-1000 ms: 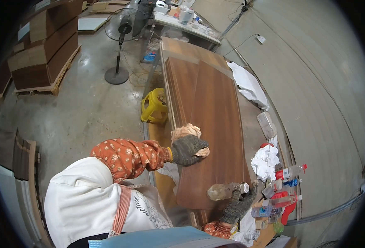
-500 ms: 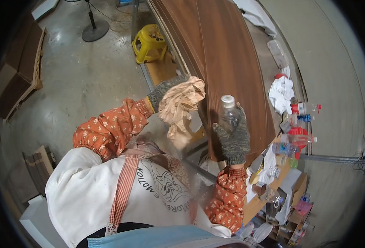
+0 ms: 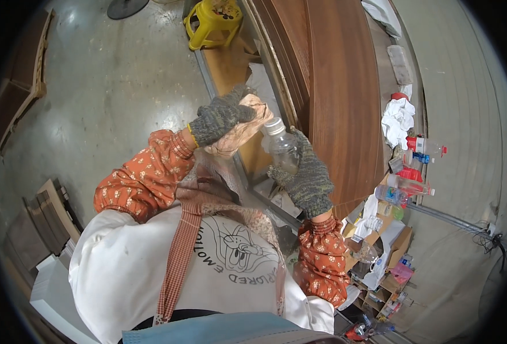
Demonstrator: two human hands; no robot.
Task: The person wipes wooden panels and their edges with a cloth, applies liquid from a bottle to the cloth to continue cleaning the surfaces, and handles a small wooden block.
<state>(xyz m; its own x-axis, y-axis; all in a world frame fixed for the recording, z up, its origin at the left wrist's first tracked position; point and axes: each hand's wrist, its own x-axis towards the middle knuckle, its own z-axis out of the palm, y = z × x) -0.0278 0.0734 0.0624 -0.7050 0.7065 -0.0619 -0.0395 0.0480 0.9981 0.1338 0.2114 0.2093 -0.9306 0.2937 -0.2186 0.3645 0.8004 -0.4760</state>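
My left hand (image 3: 219, 117), in a grey knitted glove, is closed on a crumpled beige cloth (image 3: 239, 135). Wrapped round a small clear bottle (image 3: 285, 150) with a white cap is my gloved right hand (image 3: 309, 180). The bottle stands roughly upright, its cap close to the cloth; whether the two touch I cannot tell. Both hands are in front of my body, at the near-left edge of a stack of brown wood-grain panels (image 3: 345, 109). What the bottle contains is hard to make out.
A yellow plastic stool (image 3: 214, 24) stands beyond my left hand. Right of the panels lie a white crumpled cloth (image 3: 398, 121) and several plastic bottles (image 3: 428, 147). An open cardboard box (image 3: 399, 246) sits at the lower right. Dark boards (image 3: 21, 94) are stacked at the far left.
My right hand has brought the bottle leftward off the panels, toward the cloth. The left hand has drawn the cloth in and bunched it more tightly. The view has shifted slightly.
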